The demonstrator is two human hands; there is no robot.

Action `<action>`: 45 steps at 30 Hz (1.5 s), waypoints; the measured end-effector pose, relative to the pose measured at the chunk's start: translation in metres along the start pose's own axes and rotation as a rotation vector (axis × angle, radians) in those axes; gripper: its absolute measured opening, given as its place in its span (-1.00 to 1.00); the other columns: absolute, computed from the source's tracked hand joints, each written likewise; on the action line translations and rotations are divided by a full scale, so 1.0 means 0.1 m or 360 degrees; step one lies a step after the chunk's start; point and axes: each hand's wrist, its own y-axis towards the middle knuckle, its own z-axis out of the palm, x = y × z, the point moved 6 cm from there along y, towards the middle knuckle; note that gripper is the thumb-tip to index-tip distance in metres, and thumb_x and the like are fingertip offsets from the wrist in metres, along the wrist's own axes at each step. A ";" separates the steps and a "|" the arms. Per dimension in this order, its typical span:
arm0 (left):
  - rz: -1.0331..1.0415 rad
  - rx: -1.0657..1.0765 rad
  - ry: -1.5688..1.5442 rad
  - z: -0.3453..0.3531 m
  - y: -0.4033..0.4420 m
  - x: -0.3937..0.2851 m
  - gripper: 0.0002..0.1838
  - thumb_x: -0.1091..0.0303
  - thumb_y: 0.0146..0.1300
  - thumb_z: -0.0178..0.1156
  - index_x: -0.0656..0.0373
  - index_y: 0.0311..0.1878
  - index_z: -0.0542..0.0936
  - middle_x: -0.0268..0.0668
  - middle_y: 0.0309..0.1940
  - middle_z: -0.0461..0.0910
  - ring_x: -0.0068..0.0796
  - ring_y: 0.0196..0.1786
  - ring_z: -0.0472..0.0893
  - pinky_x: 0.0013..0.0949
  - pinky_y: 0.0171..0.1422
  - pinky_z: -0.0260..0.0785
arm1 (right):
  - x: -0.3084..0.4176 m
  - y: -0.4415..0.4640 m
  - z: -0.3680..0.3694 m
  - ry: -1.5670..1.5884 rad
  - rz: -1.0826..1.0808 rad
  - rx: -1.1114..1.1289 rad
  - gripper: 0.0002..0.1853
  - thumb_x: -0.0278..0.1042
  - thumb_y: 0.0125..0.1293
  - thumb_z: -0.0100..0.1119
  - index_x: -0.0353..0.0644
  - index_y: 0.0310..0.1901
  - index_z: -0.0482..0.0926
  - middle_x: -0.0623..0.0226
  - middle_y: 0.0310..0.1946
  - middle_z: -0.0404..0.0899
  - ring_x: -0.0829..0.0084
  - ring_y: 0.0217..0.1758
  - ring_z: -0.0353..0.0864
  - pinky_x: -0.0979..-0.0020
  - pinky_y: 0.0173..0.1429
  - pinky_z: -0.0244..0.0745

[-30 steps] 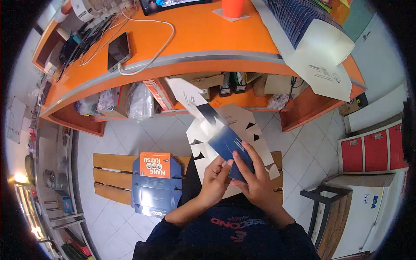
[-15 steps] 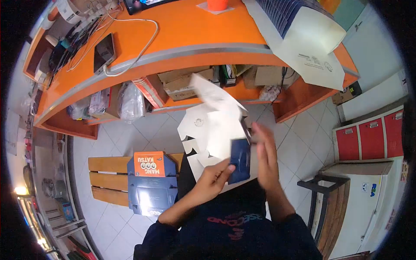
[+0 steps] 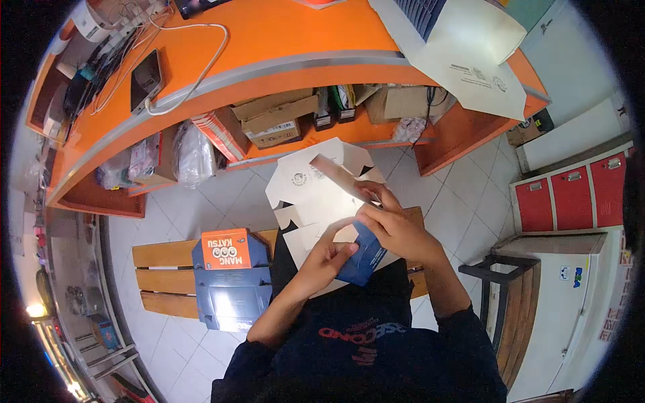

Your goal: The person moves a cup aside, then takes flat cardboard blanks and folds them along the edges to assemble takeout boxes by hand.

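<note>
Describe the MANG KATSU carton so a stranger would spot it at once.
Below the orange desk, find the slatted wooden bench. The carton lies flat on it, left of the person's left hand. Its orange panel with upside-down white lettering sets it apart from the pale cardboard nearby.

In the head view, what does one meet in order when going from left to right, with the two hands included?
Phone → Mang Katsu carton → left hand → right hand → red doors.

Ctn (image 3: pixel 363 260) re-angled, R hand (image 3: pixel 399 232) back on
</note>
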 end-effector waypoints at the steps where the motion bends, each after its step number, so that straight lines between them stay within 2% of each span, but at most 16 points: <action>1: -0.0023 -0.0006 0.0079 -0.02 0.01 0.02 -0.44 0.40 0.45 0.03 0.20 0.42 0.06 -0.11 -0.16 0.62 -0.59 -0.14 0.58 -0.55 -0.07 0.40 | 0.01 -0.03 0.00 -0.0013 -0.0045 0.0085 -0.83 -0.39 0.42 0.00 -0.29 -0.15 0.54 -0.02 0.29 0.17 0.05 0.42 0.16 0.17 0.45 0.12; 10: 0.0364 -0.0213 0.0375 -0.16 -0.04 -0.29 -0.12 0.12 0.28 0.27 0.25 0.45 -0.03 -0.15 -0.18 0.64 -0.39 0.00 0.58 -0.27 0.22 0.34 | -0.17 -0.18 -0.30 0.0239 0.0244 -0.0023 -0.71 -0.19 0.44 0.00 -0.27 -0.12 0.56 0.04 0.15 0.37 0.14 0.29 0.33 0.18 0.39 0.19; 11: 0.0602 -0.0400 0.0483 -0.36 -0.08 -0.35 0.17 -0.22 -0.03 0.41 0.26 0.45 -0.02 -0.03 0.10 0.52 -0.23 0.22 0.46 -0.13 0.40 0.16 | -0.34 -0.30 -0.50 0.0316 0.0532 -0.0202 -0.71 -0.17 0.45 0.00 -0.25 -0.14 0.56 0.11 0.08 0.45 0.22 0.23 0.38 0.20 0.36 0.23; 14: 0.1164 -0.0599 0.0925 -0.66 -0.23 -0.53 0.48 -0.48 -0.48 0.42 0.22 0.47 -0.02 0.04 0.47 0.00 0.05 0.52 0.00 -0.02 0.55 -0.17 | -0.63 -0.48 -0.93 0.1416 0.0420 -0.0572 -0.75 -0.16 0.40 0.06 -0.20 -0.20 0.55 0.29 -0.19 0.54 0.42 -0.01 0.49 0.35 0.11 0.38; 17: 0.0909 -0.0289 0.1993 -0.52 -0.24 -0.47 0.44 -0.35 -0.47 0.50 0.21 0.47 0.02 -0.01 0.51 -0.05 0.17 0.54 -0.15 0.00 0.56 -0.21 | -1.04 -0.44 -0.90 0.2017 0.0108 -0.0460 -0.75 -0.15 0.36 0.12 -0.20 -0.22 0.54 0.36 -0.28 0.53 0.51 -0.13 0.52 0.48 -0.05 0.42; 18: 0.1234 -0.0173 0.2122 -0.29 -0.30 -0.51 0.13 -0.11 -0.24 0.47 0.24 0.40 0.22 -0.08 0.47 0.13 0.08 0.53 -0.01 -0.01 0.57 -0.24 | -1.04 -0.39 -0.83 0.1873 0.0279 -0.0631 -0.75 -0.16 0.36 0.12 -0.21 -0.20 0.55 0.37 -0.29 0.53 0.51 -0.16 0.53 0.53 -0.09 0.42; 20: 0.0870 0.0104 0.1730 -0.39 -0.25 -0.10 -0.19 0.08 -0.05 0.37 0.24 0.29 0.38 -0.14 0.37 0.30 -0.11 0.45 0.22 -0.02 0.57 -0.22 | -1.52 -0.25 -0.64 0.1418 0.0836 -0.0831 -0.75 -0.22 0.38 0.09 -0.24 -0.11 0.57 0.36 -0.27 0.57 0.51 -0.13 0.57 0.62 -0.09 0.45; 21: 0.1190 0.0127 0.1884 -0.23 -0.29 -0.26 -0.42 0.26 0.03 0.27 0.23 0.17 0.47 -0.19 0.28 0.42 -0.28 0.30 0.41 -0.04 0.57 -0.16 | -1.13 -0.12 -0.61 0.2026 0.0360 -0.0870 -0.73 -0.30 0.43 0.02 -0.22 0.04 0.54 0.31 -0.11 0.57 0.49 -0.08 0.56 0.60 -0.06 0.47; 23: 0.1465 0.0018 0.2236 -0.02 -0.35 -0.49 -0.60 0.44 0.08 0.15 0.21 0.05 0.57 -0.26 0.14 0.56 -0.46 0.11 0.61 -0.06 0.55 -0.05 | -1.16 0.03 -0.75 0.1522 0.0315 -0.1347 -0.70 -0.28 0.44 0.02 -0.16 0.13 0.48 0.29 0.07 0.50 0.48 -0.03 0.55 0.52 -0.01 0.48; 24: 0.1399 -0.0074 0.2436 -0.01 -0.33 -0.55 -0.60 0.45 0.06 0.15 0.21 0.04 0.57 -0.27 0.10 0.58 -0.46 0.06 0.63 -0.06 0.53 0.01 | -0.95 0.02 -0.96 0.0594 0.0322 -0.1493 -0.67 -0.30 0.41 0.05 -0.12 0.16 0.46 0.28 0.17 0.42 0.47 0.02 0.52 0.45 0.02 0.49; 27: 0.1185 -0.0176 0.2813 -0.02 -0.20 -0.64 -0.56 0.43 -0.03 0.16 0.18 0.02 0.58 -0.31 -0.13 0.62 -0.43 -0.14 0.66 -0.08 0.42 0.24 | -0.08 0.17 -0.74 0.0965 -0.0043 -0.0591 -0.64 -0.19 0.32 0.20 -0.19 0.06 0.52 0.39 0.09 0.46 0.57 -0.13 0.47 0.53 -0.07 0.40; 30: 0.0966 -0.0045 0.2960 -0.01 -0.12 -0.62 -0.70 0.39 0.07 0.20 0.14 -0.07 0.60 -0.27 -0.24 0.61 -0.36 -0.26 0.67 -0.18 0.20 0.44 | 0.33 0.24 -0.32 0.0205 -0.0282 0.0288 -0.73 -0.36 0.29 0.22 -0.20 -0.01 0.49 0.22 0.03 0.42 0.42 -0.01 0.45 0.39 0.03 0.42; 33: 0.0649 0.0110 0.2239 -0.18 -0.03 -0.61 -0.79 0.28 0.19 0.23 0.17 -0.16 0.60 -0.25 -0.38 0.62 -0.23 -0.29 0.67 -0.21 -0.04 0.51 | -0.04 0.19 -0.35 0.0645 -0.0368 0.0137 -0.76 -0.45 0.16 0.34 -0.20 -0.17 0.50 0.33 -0.12 0.41 0.52 -0.21 0.39 0.46 -0.11 0.37; 37: 0.0041 0.0205 0.1289 -0.57 0.20 -0.47 -0.72 0.19 0.25 0.28 0.26 -0.22 0.66 -0.32 -0.46 0.64 -0.57 -0.39 0.60 -0.40 -0.24 0.43 | -0.22 0.10 -0.41 0.1265 -0.0520 -0.0093 -0.77 -0.51 0.07 0.39 -0.17 -0.29 0.50 0.40 -0.21 0.39 0.50 -0.15 0.40 0.39 -0.09 0.37; 40: 0.0074 0.0103 0.0851 -0.62 0.27 -0.46 -0.71 0.23 0.29 0.27 0.31 -0.17 0.67 -0.41 -0.43 0.63 -0.69 -0.35 0.50 -0.52 -0.22 0.38 | 0.01 0.15 -0.39 0.0495 -0.0380 -0.0013 -0.83 -0.50 0.11 0.34 -0.21 -0.30 0.52 0.37 -0.27 0.42 0.43 -0.21 0.46 0.37 -0.15 0.39; 45: 0.0074 0.0049 0.0767 -0.60 0.30 -0.40 -0.73 0.27 0.32 0.24 0.32 -0.12 0.67 -0.41 -0.36 0.65 -0.69 -0.29 0.50 -0.53 -0.18 0.38 | 0.20 0.20 -0.42 -0.0150 -0.0105 -0.0797 -0.84 -0.36 0.19 0.30 -0.20 -0.25 0.55 0.20 -0.23 0.47 0.17 -0.25 0.57 0.25 -0.15 0.48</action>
